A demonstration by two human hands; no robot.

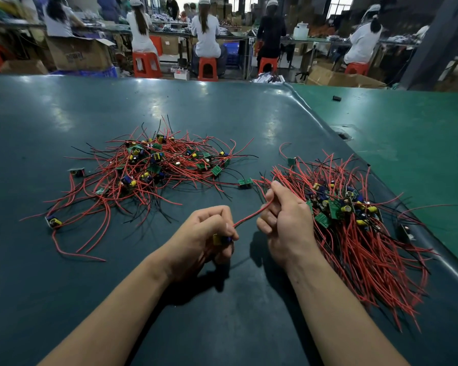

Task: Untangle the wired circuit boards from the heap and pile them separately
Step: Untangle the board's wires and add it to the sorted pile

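Left hand (209,233) fingers curled tight round a circuit board (220,239); its red wire (249,216) stretched to right hand (283,217), pinched. Tangled heap (154,165) ahead-left, sorted pile (354,220) touching right hand, on green table (222,107).

An electronics assembly workshop: a long bench (222,107) under a dark green mat carries heaps of wired circuit boards (154,165), while capped workers (205,30) on red plastic stools (208,68) sit at further benches among what look like cardboard cartons (80,55).
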